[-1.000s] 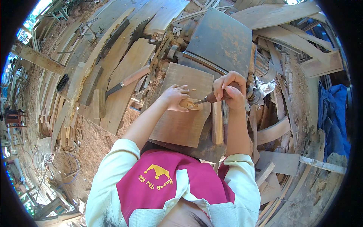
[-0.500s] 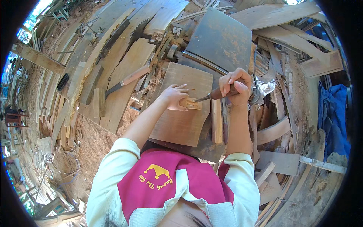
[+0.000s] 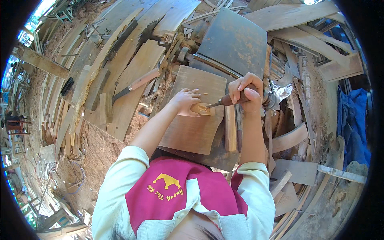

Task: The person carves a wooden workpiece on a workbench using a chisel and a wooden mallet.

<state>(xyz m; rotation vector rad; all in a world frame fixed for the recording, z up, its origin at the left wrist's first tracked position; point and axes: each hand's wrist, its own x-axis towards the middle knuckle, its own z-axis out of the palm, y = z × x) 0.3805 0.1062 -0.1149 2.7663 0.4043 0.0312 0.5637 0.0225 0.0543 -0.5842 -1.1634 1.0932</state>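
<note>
My left hand presses a small pale wooden block against a wide, slightly curved board, with its fingers around the block's left end. A shallow recess is cut into the block's top. In my right hand is a chisel, gripped by its brown wooden handle. Its narrow metal blade slants down to the left, and the tip meets the block at the recess, just right of my left fingers. A few small chips lie on the board.
Beyond the board stands a dark metal plate. A narrow wooden strip lies right of the board. To the left, a wooden-handled blade rests on planks. Wood offcuts are piled at both sides, and a blue tarp hangs far right.
My right hand has shifted very slightly left, tilting the chisel a little. Its tip stays at the block's recess, and my left hand has hardly moved.
</note>
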